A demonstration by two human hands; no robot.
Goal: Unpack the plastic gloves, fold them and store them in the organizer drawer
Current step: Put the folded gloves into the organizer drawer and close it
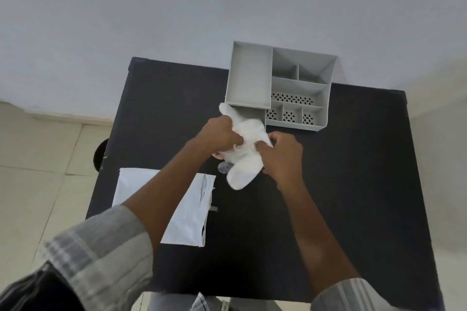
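Observation:
A bundle of whitish plastic gloves (243,156) hangs between both hands above the black table (341,184), just in front of the grey organizer (298,88). My left hand (219,134) grips the bundle's upper part, and my right hand (281,154) pinches its right side. The organizer's drawer (249,76) is pulled out on the left, and its inside looks bare. One end of the gloves sticks up beside the drawer's front corner. An opened white packaging bag (187,212) lies flat on the table at the left, partly under my left forearm.
The organizer stands at the table's far edge against a pale wall, with several open compartments on its right side. A small clear scrap (223,167) lies under the gloves. A dark round object (99,155) sits on the tiled floor left of the table.

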